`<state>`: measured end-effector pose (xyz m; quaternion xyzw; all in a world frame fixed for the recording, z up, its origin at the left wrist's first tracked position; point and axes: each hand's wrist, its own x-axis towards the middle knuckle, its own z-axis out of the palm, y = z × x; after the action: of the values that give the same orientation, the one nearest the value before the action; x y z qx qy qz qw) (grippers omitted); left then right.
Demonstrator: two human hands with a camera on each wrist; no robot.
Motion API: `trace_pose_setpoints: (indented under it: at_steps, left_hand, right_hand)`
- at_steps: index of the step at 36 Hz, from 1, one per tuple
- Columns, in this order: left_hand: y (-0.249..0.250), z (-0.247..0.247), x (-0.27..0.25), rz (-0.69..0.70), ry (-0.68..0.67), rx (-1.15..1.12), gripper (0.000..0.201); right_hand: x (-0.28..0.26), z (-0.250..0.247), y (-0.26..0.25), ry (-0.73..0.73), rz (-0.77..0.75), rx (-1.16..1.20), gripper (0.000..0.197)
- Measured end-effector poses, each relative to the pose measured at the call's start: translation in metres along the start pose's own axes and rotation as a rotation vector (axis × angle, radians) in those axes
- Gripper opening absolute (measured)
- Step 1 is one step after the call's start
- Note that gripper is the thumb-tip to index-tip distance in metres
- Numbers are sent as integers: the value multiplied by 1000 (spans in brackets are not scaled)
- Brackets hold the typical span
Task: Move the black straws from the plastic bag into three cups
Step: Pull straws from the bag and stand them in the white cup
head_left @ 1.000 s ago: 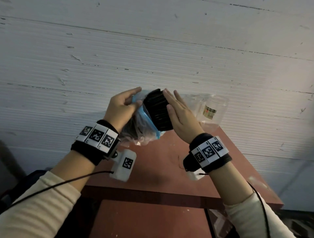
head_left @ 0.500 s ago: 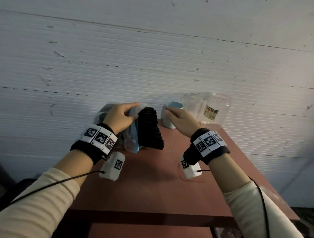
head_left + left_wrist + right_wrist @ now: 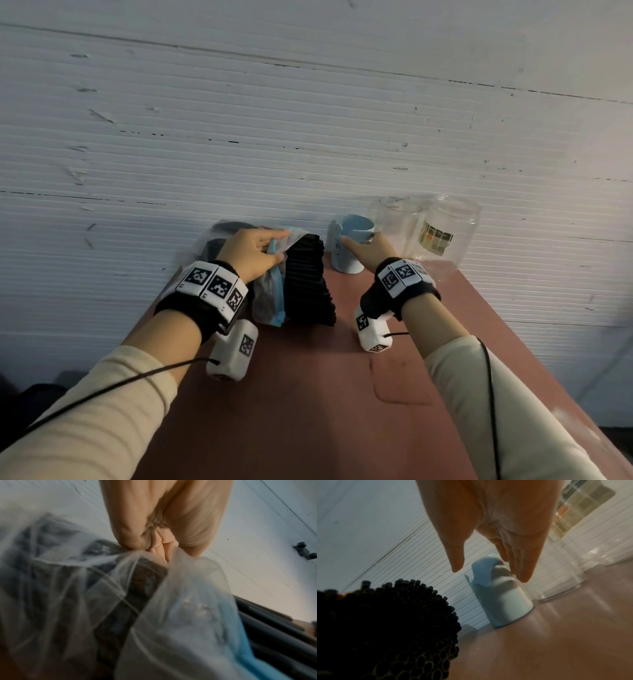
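A thick bundle of black straws (image 3: 308, 284) (image 3: 388, 628) sticks out of a clear plastic bag (image 3: 265, 291) (image 3: 171, 615) with a blue zip edge, near the wall on the red-brown table (image 3: 308, 411). My left hand (image 3: 253, 251) (image 3: 164, 534) pinches the bag's plastic near its mouth. My right hand (image 3: 359, 246) (image 3: 488, 568) reaches with straight, spread fingers to a light blue cup (image 3: 349, 246) (image 3: 501, 599), fingertips at its upper part; I cannot tell whether they touch. Two clear cups (image 3: 397, 222) (image 3: 445, 233) stand to the right of it.
A white ribbed wall (image 3: 308, 120) runs right behind the cups and bag. The rightmost clear cup carries a coloured label. The table's right edge (image 3: 534, 377) slopes away close to my right forearm. Cables trail from both wrist cameras.
The bag and straws came down from chest height to the table at the left. My right hand left the straw bundle and moved right to the blue cup.
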<state>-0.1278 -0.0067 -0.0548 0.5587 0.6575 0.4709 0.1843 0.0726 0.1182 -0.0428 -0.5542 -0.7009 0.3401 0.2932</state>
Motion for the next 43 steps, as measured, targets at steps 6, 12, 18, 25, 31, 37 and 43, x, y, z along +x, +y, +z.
trace_pose_setpoints:
  at_steps: [6, 12, 18, 25, 31, 37, 43]
  left_hand:
    - [-2, 1, 7, -11, -19, 10, 53]
    - [-2, 3, 9, -14, -20, 19, 52]
    - [-1, 6, 8, -26, 13, 19, 52]
    - [1, 6, 3, -26, 22, 74, 53]
    - [3, 5, -6, -38, 21, 123, 54]
    - [7, 5, -21, -39, 18, 166, 53]
    - [11, 1, -37, -44, 25, 208, 51]
  right_hand:
    - [9, 2, 0, 34, -6, 9, 79]
    - [18, 6, -2, 23, -48, 52, 85]
    - [17, 7, -4, 19, -83, 35, 81]
    - [-1, -9, 1, -1, -135, 28, 78]
    - [-25, -42, 17, 13, -110, 9, 84]
    - [-48, -74, 46, 17, -20, 12, 80]
    - [-62, -91, 62, -4, 43, -3, 77]
